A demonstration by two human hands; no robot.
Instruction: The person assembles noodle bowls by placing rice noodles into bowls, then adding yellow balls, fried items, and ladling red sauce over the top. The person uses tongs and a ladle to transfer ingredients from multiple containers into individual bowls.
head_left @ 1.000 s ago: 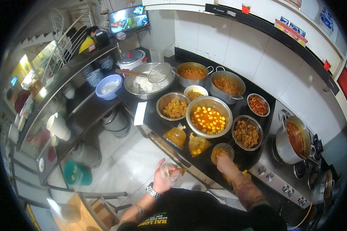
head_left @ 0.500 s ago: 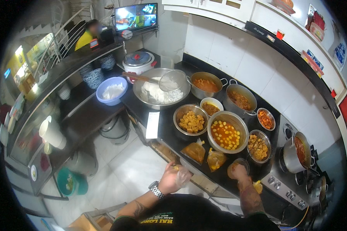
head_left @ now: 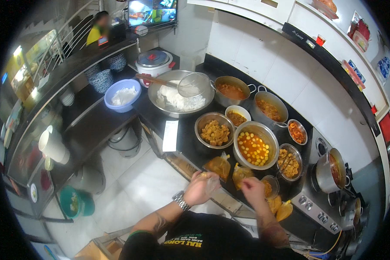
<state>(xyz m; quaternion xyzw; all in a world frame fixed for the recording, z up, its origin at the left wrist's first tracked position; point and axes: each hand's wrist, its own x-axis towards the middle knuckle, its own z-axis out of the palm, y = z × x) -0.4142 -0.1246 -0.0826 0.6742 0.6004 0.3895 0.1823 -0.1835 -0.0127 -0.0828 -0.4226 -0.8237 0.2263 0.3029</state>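
A small clear plastic bag (head_left: 212, 184) is gripped in my left hand (head_left: 196, 190), with something yellow showing at the fingers. My right hand (head_left: 252, 190) is closed in a pinch at the counter's front edge; what it pinches, if anything, is too small to make out. Beside it stands a small clear tub (head_left: 271, 184) with orange-yellow contents. Two tied bags of orange-brown food, one on the left (head_left: 219, 166) and one nearer my right hand (head_left: 240, 174), rest on the counter. More filled yellow bags (head_left: 284, 211) lie right of my right forearm.
Behind are a pot of eggs in orange sauce (head_left: 272, 138), bowls of brown chunks (head_left: 215, 131) and a large noodle basin (head_left: 160, 102) with a strainer (head_left: 192, 85). A stove (head_left: 318, 212) carrying a pot (head_left: 327, 173) is at right. A person (head_left: 99, 29) is behind the far-left counter.
My right hand has come out of the small tub and moved left toward my left hand. My left hand has risen slightly, still holding the plastic bag. The whole view has shifted a little.
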